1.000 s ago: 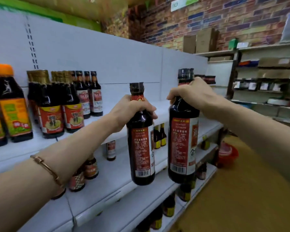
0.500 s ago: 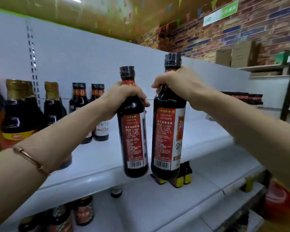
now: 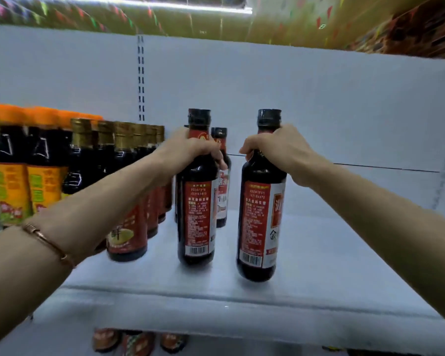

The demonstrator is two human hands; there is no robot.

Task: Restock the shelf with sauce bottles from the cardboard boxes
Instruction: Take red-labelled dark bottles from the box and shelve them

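Observation:
My left hand [image 3: 190, 150] grips the neck of a dark sauce bottle [image 3: 197, 217] with a red label and a black cap. Its base is at the surface of the white shelf [image 3: 242, 299]. My right hand [image 3: 275, 147] holds a matching sauce bottle [image 3: 261, 224] by the neck, a little to the right and nearer the front edge, slightly tilted. I cannot tell whether its base touches the shelf. Behind the left bottle stands another bottle of the same kind [image 3: 220, 176], partly hidden.
Gold-capped dark bottles [image 3: 129, 191] fill the shelf left of my left hand, and orange-capped bottles [image 3: 10, 170] stand further left. The shelf's white back panel [image 3: 319, 111] rises behind. Bare shelf surface stretches to the right. More bottles [image 3: 136, 343] show on the shelf below.
Both hands have carried their bottles up and forward onto the top shelf, next to the gold-capped row. The view has turned to face the shelf squarely.

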